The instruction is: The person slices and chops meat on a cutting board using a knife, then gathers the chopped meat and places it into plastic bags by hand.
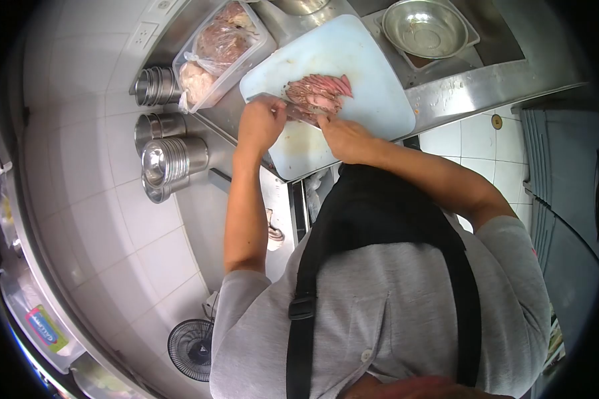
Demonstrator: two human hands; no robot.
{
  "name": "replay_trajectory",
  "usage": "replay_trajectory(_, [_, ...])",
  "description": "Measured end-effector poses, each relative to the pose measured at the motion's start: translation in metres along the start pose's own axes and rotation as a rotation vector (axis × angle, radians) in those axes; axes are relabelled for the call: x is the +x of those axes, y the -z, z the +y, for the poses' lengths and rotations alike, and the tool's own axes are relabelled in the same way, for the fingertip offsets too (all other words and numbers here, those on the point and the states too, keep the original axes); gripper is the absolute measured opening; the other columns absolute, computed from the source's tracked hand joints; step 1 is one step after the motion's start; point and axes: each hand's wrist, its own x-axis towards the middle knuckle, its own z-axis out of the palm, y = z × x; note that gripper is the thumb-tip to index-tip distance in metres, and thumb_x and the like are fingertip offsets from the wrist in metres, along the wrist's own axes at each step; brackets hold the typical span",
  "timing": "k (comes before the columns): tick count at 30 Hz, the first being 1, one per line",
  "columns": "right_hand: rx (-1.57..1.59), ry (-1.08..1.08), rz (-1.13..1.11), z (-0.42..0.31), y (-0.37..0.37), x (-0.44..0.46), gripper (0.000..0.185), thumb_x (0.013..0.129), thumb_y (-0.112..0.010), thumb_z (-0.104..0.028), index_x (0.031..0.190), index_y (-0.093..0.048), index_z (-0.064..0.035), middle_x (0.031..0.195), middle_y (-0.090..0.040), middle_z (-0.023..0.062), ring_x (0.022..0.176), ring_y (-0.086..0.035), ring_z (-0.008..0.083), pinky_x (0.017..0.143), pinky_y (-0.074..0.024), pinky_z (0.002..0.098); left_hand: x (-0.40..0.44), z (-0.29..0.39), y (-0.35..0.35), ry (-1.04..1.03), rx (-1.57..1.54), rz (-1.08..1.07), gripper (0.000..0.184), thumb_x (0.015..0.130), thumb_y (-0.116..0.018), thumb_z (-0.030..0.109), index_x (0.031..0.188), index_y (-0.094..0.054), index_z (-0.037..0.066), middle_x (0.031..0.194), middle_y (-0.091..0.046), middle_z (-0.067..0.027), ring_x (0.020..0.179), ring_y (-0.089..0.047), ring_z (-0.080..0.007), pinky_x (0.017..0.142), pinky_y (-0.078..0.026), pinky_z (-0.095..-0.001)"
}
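A light blue-white cutting board (pixel 373 53) lies on the steel counter, with a pile of thinly sliced meat (pixel 323 92) near its middle. Along the near side of the pile runs a knife blade (pixel 303 114), partly hidden by my hands. My right hand (pixel 346 138) is closed at the blade's right end, where the handle is covered. Closed fingers of my left hand (pixel 265 120) grip the blade's left end. Small meat scraps lie on the board around the pile.
A clear plastic tub (pixel 239 73) with bagged meat stands at the board's upper left. A metal bowl (pixel 424 30) sits in a tray at the upper right. Stacked steel containers (pixel 173 163) are at the left wall, a fan (pixel 192 349) below.
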Motion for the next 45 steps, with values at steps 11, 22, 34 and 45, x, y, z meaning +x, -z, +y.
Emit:
replay_trajectory(11, [-0.024,-0.078,0.05,0.013,0.024,0.012,0.047,0.107,-0.059,-0.02,0.146,-0.047,0.0031,0.124,-0.069,0.0356,0.115,-0.07,0.0476,0.096,-0.0555,0.058,-0.049,-0.045,-0.042,0.036,-0.023,0.354,0.023,0.087,-0.082,0.011,0.108,-0.076,0.005,0.112,-0.073,-0.0174,0.106,-0.07,-0.0374,0.095,-0.055,-0.046])
replay_trajectory(22, [0.169,0.05,0.133,0.018,0.003,0.002,0.055,0.101,-0.065,-0.013,0.151,-0.045,-0.0003,0.139,-0.064,0.0316,0.121,-0.067,0.049,0.1,-0.0545,0.0562,0.004,-0.017,-0.007,-0.247,0.058,0.176,0.046,0.085,-0.083,0.004,0.129,-0.078,0.016,0.134,-0.059,-0.0133,0.106,-0.069,-0.0347,0.092,-0.057,-0.0455])
replay_trajectory(34, [0.061,0.191,0.389,0.041,0.004,0.032,0.045,0.102,-0.069,-0.025,0.144,-0.067,-0.0093,0.137,-0.067,0.0186,0.129,-0.063,0.0388,0.115,-0.044,0.0532,-0.015,-0.039,-0.025,-0.172,-0.088,0.281,0.029,0.081,-0.092,0.01,0.108,-0.082,0.01,0.125,-0.062,-0.0143,0.106,-0.069,-0.0337,0.087,-0.057,-0.0424])
replay_trajectory(45, [-0.233,0.179,0.378,0.003,0.037,0.069,0.049,0.095,-0.076,-0.026,0.142,-0.066,-0.0156,0.126,-0.058,0.0143,0.123,-0.056,0.0341,0.103,-0.0452,0.0491,-0.025,-0.036,-0.021,-0.125,-0.129,0.274,0.028,0.081,-0.091,0.007,0.107,-0.082,0.01,0.119,-0.068,-0.0131,0.108,-0.069,-0.0335,0.09,-0.057,-0.0422])
